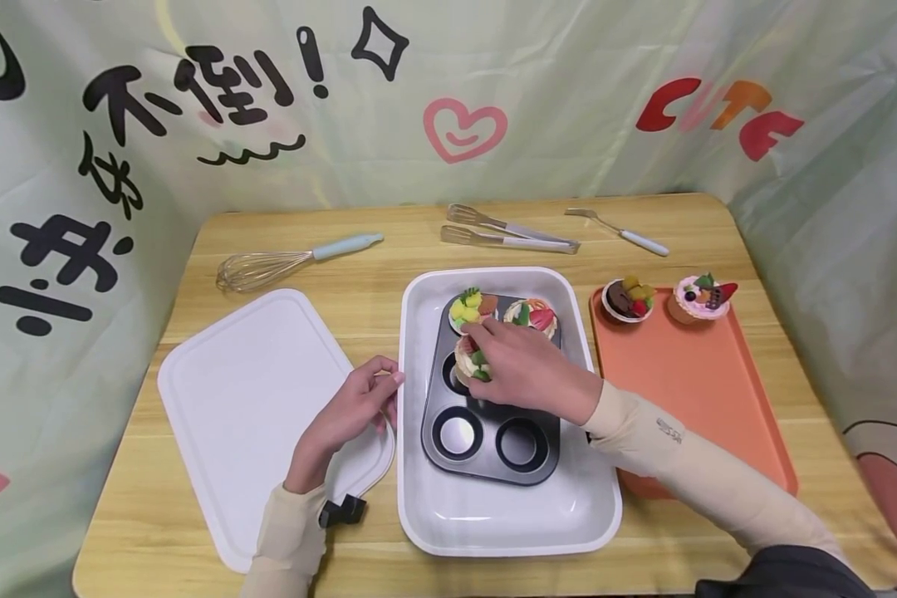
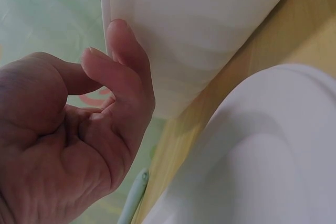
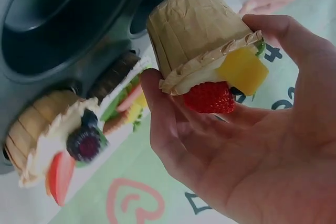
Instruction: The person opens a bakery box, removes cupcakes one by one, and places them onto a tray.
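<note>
My right hand (image 1: 519,365) pinches a cupcake (image 3: 199,35) by its rim, between thumb and fingers. The cupcake has a beige paper cup, cream, a strawberry and yellow fruit. It is over the middle-left cup of a dark muffin tin (image 1: 486,471). Two more cupcakes occupy the tin's far cups, one with yellow fruit (image 1: 467,311), one with a strawberry slice (image 1: 541,319). The tin lies inside a white deep tray (image 1: 508,541). At that tray's left side, my left hand (image 1: 355,403) touches the rim with loosely bent fingers (image 2: 128,56).
A white cutting board (image 1: 247,415) lies left, partly under the left hand. On the right, an orange tray (image 1: 695,390) bears a chocolate cupcake (image 1: 628,301) and a pink one (image 1: 697,301). Along the back are a whisk (image 1: 269,267), tongs (image 1: 508,237) and a fork (image 1: 628,235).
</note>
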The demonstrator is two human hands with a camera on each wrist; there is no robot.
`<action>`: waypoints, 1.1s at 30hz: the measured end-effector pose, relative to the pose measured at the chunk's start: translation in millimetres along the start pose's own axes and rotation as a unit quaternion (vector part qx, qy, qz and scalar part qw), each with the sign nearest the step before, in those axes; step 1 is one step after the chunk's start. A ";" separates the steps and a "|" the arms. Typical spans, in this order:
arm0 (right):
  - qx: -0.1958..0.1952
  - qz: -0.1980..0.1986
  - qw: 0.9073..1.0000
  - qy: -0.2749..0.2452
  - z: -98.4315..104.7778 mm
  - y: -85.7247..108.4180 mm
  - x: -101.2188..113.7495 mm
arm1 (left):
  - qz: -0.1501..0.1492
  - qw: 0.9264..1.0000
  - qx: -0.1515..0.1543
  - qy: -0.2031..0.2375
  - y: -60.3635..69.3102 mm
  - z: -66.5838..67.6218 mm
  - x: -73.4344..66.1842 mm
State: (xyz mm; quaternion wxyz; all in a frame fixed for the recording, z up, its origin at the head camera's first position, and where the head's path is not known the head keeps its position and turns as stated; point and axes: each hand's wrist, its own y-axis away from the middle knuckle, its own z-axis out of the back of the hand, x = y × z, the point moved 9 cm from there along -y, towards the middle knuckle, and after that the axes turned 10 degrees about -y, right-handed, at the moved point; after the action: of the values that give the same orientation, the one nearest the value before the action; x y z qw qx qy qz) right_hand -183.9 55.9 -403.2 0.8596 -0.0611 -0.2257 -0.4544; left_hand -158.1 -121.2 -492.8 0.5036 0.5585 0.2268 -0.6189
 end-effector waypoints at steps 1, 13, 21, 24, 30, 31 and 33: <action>-0.002 0.000 1.000 0.000 2.0 1.5 0.2 | 0.000 1.000 0.000 0.000 -0.1 -0.1 0.1; -0.033 -0.028 0.999 0.001 30.5 17.8 -15.1 | -0.001 1.000 0.002 -0.008 -0.8 -0.2 1.2; -0.062 -0.058 0.996 -0.003 48.9 31.1 -38.0 | -0.001 1.000 0.002 -0.005 0.1 0.5 0.7; -0.070 -0.073 0.995 -0.016 55.1 37.9 -47.7 | 0.000 1.000 0.003 -0.001 0.3 0.1 0.2; -0.088 -0.102 0.990 -0.031 70.9 52.0 -66.9 | -0.002 1.000 0.002 0.002 -0.1 -0.3 0.2; -0.091 -0.107 0.990 -0.032 73.9 54.6 -70.4 | -0.002 1.000 0.002 0.002 -0.2 -0.2 0.2; -0.099 -0.117 0.988 -0.036 79.6 59.8 -76.9 | -0.003 1.000 0.002 0.001 -0.5 0.1 0.2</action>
State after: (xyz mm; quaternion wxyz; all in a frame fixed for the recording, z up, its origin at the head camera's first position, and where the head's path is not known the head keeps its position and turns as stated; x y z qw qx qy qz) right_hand -199.3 173.2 -360.5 0.7817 -0.1356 -0.2162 -0.5691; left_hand -158.6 -121.1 -493.1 0.5006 0.5592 0.2277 -0.6203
